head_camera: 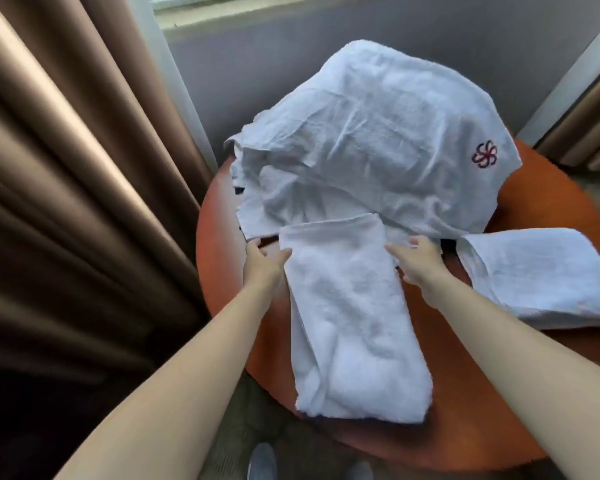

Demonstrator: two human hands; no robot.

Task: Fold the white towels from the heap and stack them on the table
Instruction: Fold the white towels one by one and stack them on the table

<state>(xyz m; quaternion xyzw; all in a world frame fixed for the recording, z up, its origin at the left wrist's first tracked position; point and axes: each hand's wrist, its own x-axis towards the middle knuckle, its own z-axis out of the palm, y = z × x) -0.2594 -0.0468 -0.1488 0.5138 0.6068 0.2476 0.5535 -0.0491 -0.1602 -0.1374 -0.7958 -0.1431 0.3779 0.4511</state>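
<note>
lying lengthwise down the middle of the round table [465, 393], the towel strip [347, 313] runs from the near rim to the heap [371, 140] of white towels at the far side. the left hand [262, 266] flanks its far end, fingers stretched out and thumb touching the edge. the right hand [418, 265] flanks the other side, fingers loose and spread. a folded towel [541, 271] sits to the right. brown curtains [66, 168] hang on the left.
</note>
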